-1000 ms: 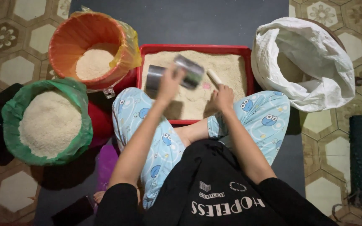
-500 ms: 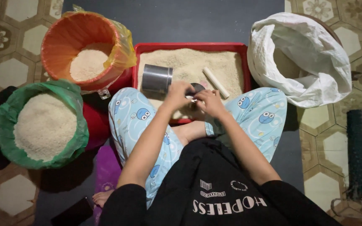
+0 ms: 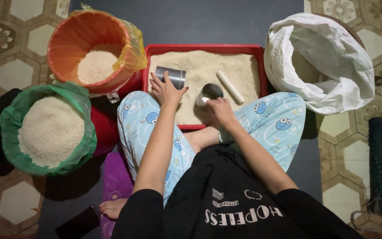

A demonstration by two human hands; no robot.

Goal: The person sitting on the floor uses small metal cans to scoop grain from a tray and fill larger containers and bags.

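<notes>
Here, your left hand lay spread on shiny steel cylinder tin, at nine o'clock in red plastic tray of pale grain. Your right hand curled round small metal cup, mouth dug into grain. You did well bracing tin upright, scooping level.

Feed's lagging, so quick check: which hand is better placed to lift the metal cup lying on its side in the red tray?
Left. The left hand already rests on the lying metal cup, while the right hand is busy gripping the other cup in the grain.
</notes>
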